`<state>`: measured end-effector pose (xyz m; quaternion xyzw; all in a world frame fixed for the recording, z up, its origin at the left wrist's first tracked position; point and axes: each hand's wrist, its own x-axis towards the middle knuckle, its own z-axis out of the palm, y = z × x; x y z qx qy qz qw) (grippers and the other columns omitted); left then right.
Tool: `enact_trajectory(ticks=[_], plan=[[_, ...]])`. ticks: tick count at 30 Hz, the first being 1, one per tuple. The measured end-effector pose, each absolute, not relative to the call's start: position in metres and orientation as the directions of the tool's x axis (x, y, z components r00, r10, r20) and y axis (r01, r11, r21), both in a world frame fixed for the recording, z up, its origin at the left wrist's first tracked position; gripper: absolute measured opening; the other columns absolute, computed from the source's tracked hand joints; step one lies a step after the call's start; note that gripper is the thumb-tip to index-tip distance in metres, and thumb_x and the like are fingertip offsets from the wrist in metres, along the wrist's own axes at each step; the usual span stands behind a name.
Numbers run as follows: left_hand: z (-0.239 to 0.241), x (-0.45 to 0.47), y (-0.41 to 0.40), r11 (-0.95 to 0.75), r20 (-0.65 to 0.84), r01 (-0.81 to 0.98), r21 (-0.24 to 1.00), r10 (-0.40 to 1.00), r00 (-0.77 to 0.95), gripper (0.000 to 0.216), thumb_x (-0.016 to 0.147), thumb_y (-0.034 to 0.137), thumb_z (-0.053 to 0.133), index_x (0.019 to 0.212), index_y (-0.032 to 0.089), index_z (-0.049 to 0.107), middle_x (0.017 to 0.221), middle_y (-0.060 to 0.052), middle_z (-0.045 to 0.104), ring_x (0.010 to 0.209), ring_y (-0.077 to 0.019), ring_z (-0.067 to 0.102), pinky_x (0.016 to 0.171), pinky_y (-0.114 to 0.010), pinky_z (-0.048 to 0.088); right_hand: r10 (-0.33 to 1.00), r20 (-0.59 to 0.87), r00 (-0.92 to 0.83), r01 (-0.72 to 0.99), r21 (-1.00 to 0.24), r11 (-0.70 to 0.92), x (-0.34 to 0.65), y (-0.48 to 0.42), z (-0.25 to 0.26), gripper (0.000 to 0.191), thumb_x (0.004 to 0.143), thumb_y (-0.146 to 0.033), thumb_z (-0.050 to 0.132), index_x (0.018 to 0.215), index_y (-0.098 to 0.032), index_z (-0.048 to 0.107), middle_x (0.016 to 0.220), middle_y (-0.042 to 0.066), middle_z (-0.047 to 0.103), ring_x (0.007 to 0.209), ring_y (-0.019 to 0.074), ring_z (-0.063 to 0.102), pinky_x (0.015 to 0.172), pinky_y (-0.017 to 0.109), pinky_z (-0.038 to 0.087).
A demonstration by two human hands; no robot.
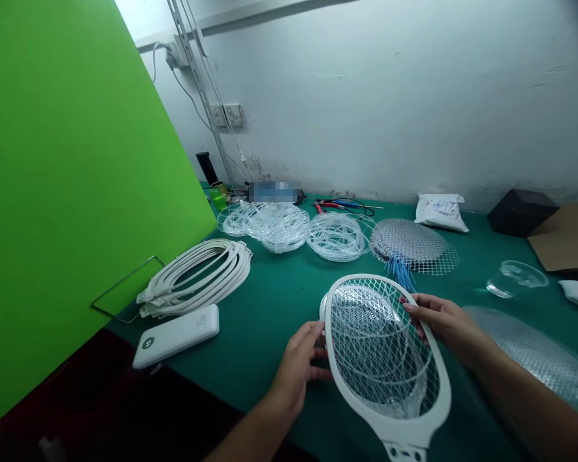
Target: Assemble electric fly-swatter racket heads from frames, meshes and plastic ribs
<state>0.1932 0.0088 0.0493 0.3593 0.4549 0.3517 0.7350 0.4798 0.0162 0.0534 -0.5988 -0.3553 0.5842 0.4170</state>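
Observation:
A white oval racket frame (438, 389) with wire mesh inside is held over the green table (279, 301), its handle stub pointing toward me. My left hand (296, 366) pinches the frame's left rim. My right hand (438, 319) grips the right rim, fingers curled over the mesh. A white disc-shaped thing shows through the mesh beneath the frame.
A stack of white racket frames (197, 277) and a white power bank (177, 335) lie at left beside a green board (67, 179). Clear plastic rings (279, 224), mesh sheets (409, 244), blue wires (401, 269), a clear cup (515, 278), more mesh (539, 353) and boxes sit behind and right.

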Motion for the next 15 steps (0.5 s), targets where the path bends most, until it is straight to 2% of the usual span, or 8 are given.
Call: enact_trajectory(ticks=[3, 6, 10, 15], plan=[[0.057, 0.188, 0.038, 0.448, -0.399, -0.072, 0.891, 0.85, 0.342, 0.033, 0.089, 0.047, 0.063, 0.098, 0.015, 0.061, 0.1, -0.009, 0.065, 0.083, -0.0184, 0.066, 0.064, -0.029, 0.058, 0.888, -0.457, -0.043, -0.018, -0.889, -0.458, 0.479, 0.03, 0.06, 0.034, 0.068, -0.044, 0.083, 0.082, -0.017, 0.068, 0.057, -0.003, 0.053, 0.044, 0.0088, 0.046, 0.039, 0.021, 0.038], [0.062, 0.187, 0.065, 0.446, -0.41, -0.029, 0.894, 0.844, 0.346, 0.032, 0.086, 0.038, 0.068, 0.106, 0.015, 0.059, 0.093, -0.008, 0.067, 0.073, -0.016, 0.066, 0.059, -0.028, 0.058, 0.875, -0.474, -0.096, 0.003, -0.879, -0.476, 0.478, 0.042, 0.066, 0.031, 0.07, -0.043, 0.081, 0.082, -0.018, 0.069, 0.056, -0.003, 0.053, 0.044, 0.0089, 0.046, 0.039, 0.021, 0.039], [0.065, 0.192, 0.092, 0.42, -0.4, 0.022, 0.907, 0.847, 0.349, 0.028, 0.079, 0.025, 0.074, 0.1, 0.012, 0.061, 0.08, -0.007, 0.068, 0.064, -0.0144, 0.064, 0.049, -0.021, 0.054, 0.864, -0.504, -0.02, 0.062, -0.863, -0.502, 0.481, 0.062, 0.069, 0.025, 0.067, -0.039, 0.081, 0.077, -0.019, 0.07, 0.059, -0.001, 0.057, 0.046, 0.0118, 0.05, 0.042, 0.024, 0.044], [0.065, 0.198, 0.114, 0.442, -0.44, 0.083, 0.893, 0.819, 0.369, 0.023, 0.075, 0.018, 0.075, 0.093, 0.013, 0.06, 0.071, -0.004, 0.068, 0.059, -0.0138, 0.064, 0.046, -0.021, 0.054, 0.848, -0.521, 0.093, 0.091, -0.844, -0.529, 0.487, 0.089, 0.065, 0.032, 0.077, -0.048, 0.072, 0.081, -0.017, 0.074, 0.076, 0.009, 0.069, 0.058, 0.0153, 0.06, 0.048, 0.025, 0.049]])
